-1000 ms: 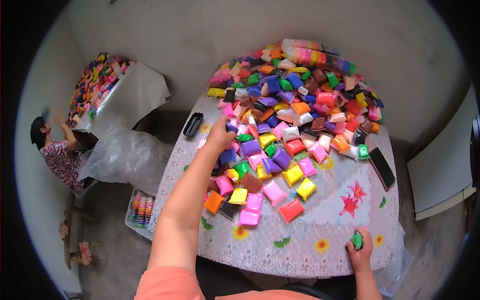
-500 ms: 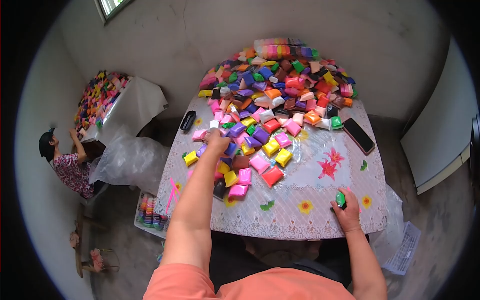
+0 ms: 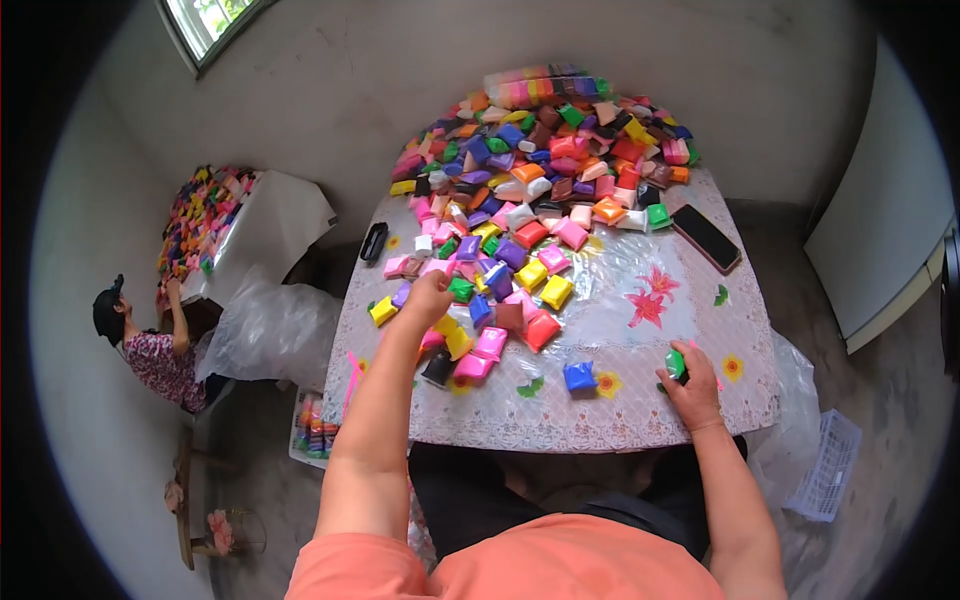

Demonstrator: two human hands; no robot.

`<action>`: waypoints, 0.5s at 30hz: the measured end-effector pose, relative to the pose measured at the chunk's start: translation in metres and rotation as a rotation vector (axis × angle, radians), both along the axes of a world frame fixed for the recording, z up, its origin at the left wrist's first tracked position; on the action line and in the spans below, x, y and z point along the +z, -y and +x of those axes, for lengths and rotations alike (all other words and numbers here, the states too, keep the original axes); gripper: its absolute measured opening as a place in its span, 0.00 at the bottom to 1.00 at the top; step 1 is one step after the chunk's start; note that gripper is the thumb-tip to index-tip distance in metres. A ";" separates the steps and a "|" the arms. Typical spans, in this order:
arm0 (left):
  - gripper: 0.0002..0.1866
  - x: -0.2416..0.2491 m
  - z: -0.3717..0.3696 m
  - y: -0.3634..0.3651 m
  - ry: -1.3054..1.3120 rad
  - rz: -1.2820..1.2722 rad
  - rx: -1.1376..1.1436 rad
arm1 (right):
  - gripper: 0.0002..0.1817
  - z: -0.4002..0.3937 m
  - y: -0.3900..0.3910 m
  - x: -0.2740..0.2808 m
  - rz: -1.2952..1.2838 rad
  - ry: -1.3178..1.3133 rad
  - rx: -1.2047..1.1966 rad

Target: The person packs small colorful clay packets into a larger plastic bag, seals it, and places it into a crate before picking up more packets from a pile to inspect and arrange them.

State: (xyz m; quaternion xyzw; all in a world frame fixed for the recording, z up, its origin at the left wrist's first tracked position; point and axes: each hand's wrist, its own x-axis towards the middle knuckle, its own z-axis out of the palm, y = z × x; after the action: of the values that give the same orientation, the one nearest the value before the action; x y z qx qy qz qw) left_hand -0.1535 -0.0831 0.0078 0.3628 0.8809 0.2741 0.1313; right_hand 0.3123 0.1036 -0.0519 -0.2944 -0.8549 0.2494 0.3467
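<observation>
My left hand (image 3: 428,297) reaches into the near left edge of a spread of small coloured packets, its fingers curled down. A pink packet (image 3: 437,267) and a green packet (image 3: 461,290) lie right by its fingertips; what the fingers grip is hidden. At the table's front right, my right hand (image 3: 695,392) is closed around a green packet (image 3: 676,364), thumb on one side. Between the hands a blue packet (image 3: 580,378) lies alone on the cloth. Yellow, pink and black packets, among them a black packet (image 3: 437,368), surround my left forearm.
A large heap of packets (image 3: 560,150) covers the back of the table (image 3: 480,425). A phone (image 3: 706,239) lies at right, a black case (image 3: 374,243) at left. Another person (image 3: 160,355) sits at a second packet-covered table. A plastic basket (image 3: 827,465) stands on the floor.
A blue packet now lies on the front of the cloth, where there was bare cloth before. My left hand has moved from beside the white packet to nearer the green one. The right hand keeps its green packet.
</observation>
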 end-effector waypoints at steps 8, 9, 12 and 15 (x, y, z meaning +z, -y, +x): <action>0.14 0.015 0.167 -0.021 -0.509 0.450 -0.184 | 0.30 -0.001 0.000 0.004 0.046 -0.005 -0.018; 0.17 0.011 0.195 -0.017 -0.404 0.460 -0.310 | 0.30 0.000 0.002 0.002 0.039 -0.013 -0.013; 0.26 0.001 0.267 -0.012 -0.257 0.440 -0.494 | 0.31 0.001 0.002 0.006 0.020 -0.014 0.020; 0.31 -0.044 0.271 -0.014 -0.254 0.327 -0.437 | 0.31 0.001 0.002 0.004 0.019 -0.020 0.014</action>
State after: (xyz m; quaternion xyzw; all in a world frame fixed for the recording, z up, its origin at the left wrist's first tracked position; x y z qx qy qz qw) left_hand 0.1175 -0.0693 -0.0358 0.5916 0.7354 0.3300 0.0157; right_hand 0.3131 0.1014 -0.0476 -0.2828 -0.8558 0.2465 0.3563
